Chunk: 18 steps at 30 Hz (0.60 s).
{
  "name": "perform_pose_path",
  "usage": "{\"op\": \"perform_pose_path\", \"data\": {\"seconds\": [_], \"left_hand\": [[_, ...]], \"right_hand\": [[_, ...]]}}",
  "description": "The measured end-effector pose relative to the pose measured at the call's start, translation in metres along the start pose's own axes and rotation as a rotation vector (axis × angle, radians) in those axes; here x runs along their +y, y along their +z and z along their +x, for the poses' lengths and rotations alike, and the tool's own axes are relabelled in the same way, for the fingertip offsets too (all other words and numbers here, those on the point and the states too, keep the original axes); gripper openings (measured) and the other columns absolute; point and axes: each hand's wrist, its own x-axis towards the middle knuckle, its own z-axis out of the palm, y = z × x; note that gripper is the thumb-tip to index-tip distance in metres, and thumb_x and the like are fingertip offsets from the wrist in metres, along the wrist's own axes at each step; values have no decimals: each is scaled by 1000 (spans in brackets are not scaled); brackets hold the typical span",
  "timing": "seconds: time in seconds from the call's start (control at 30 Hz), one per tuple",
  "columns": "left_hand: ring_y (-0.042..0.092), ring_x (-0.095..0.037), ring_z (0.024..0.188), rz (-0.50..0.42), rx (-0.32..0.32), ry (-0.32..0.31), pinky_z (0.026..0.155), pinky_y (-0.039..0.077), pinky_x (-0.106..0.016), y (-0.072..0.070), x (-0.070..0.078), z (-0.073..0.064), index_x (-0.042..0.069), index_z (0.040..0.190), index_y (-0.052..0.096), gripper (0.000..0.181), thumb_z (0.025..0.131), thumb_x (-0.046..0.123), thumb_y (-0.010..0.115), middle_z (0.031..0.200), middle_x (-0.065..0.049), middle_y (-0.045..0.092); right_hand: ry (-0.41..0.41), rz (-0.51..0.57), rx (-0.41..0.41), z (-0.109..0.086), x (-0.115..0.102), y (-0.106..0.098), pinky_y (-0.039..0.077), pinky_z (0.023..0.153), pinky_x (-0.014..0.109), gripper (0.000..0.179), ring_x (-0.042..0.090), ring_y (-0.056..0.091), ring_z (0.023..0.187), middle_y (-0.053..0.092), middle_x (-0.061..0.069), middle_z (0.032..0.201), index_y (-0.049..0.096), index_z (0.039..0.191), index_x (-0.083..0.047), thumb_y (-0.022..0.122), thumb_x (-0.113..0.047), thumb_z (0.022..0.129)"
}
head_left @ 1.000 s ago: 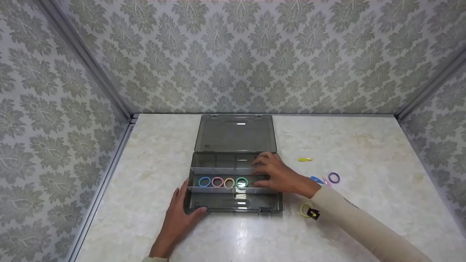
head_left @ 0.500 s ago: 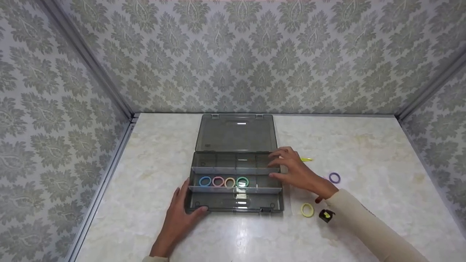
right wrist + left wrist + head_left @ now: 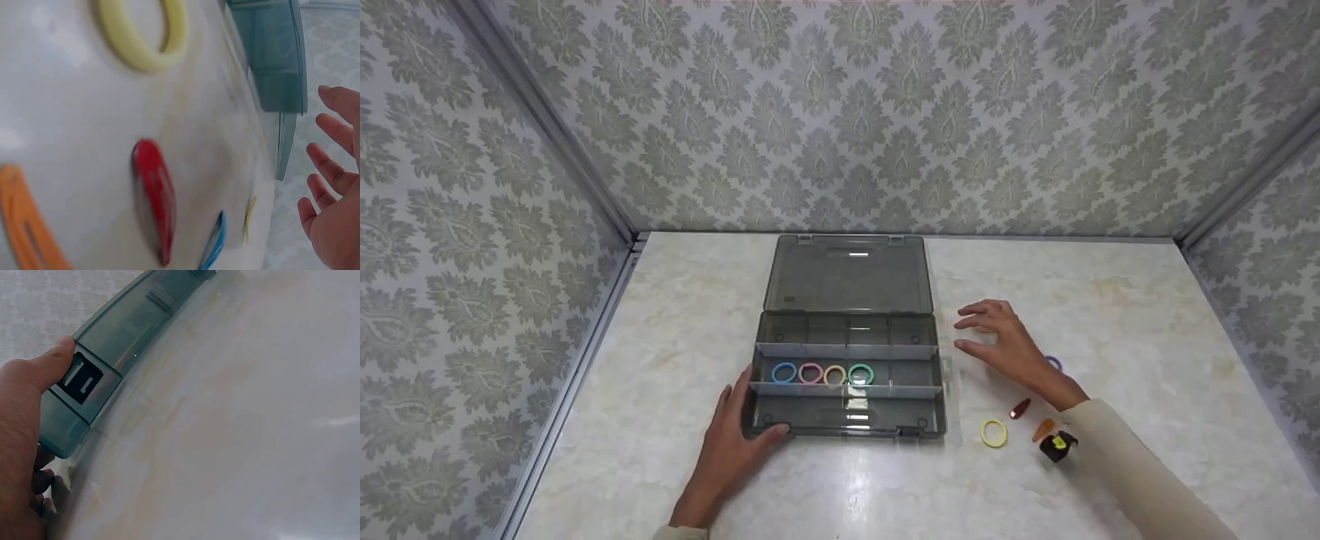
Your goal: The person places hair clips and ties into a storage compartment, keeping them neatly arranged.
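Note:
A translucent dark compartment box [image 3: 846,411] lies with its lid [image 3: 847,274] folded back. Its middle row holds a blue hair tie [image 3: 784,373], a pink one, a light orange one and a green hair tie [image 3: 861,374]. My left hand [image 3: 733,442] grips the box's near left corner, thumb [image 3: 56,363] on the front wall and fingers round the side. Right of the box, my right hand [image 3: 997,341] hovers with spread, slightly bent fingers and nothing in them. Below it lie a yellow hair tie [image 3: 994,433], a red hair clip [image 3: 1020,409] and an orange hair clip [image 3: 1043,430].
A small black piece with a yellow patch [image 3: 1058,445] sits beside the right sleeve. A purple hair tie [image 3: 1053,362] is partly hidden behind the wrist. The right wrist view also shows a blue hair clip [image 3: 214,242] and a thin yellow clip [image 3: 249,219]. Patterned walls enclose the table.
My right hand has moved rightward out of the box to above the table, uncovering the red and orange clips. The left hand stays at the box corner.

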Motion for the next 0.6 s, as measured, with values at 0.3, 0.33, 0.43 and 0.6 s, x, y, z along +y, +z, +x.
{"op": "perform_pose_path", "data": {"seconds": [0.3,0.33,0.43,0.6], "left_hand": [[16,-55,165,-6,1,21,126,24,-78,0,-2,1,26,178,22,113,91,66,83,179,-20,29],[16,-55,165,-7,0,19,126,24,-78,0,-2,0,27,178,22,113,91,66,83,179,-20,29],[16,-55,165,-7,-2,14,126,24,-78,0,-2,1,27,178,22,113,91,68,82,180,-20,28],[16,-54,165,-8,-1,12,127,24,-77,-1,-2,0,28,178,22,113,91,68,82,180,-20,28]], "right_hand": [[159,97,42,-16,22,-18,34,118,62,24,37,45,143,68,18,143,81,122,0,84,-10,100],[177,104,45,-17,24,-20,34,119,62,23,37,45,144,67,18,144,81,122,-1,83,-11,101],[232,105,52,-21,31,-24,33,121,65,24,37,44,146,66,18,146,81,123,-3,82,-14,103],[323,87,42,-23,39,-30,30,127,68,29,39,41,150,62,19,151,79,129,-3,80,-19,104]]}}
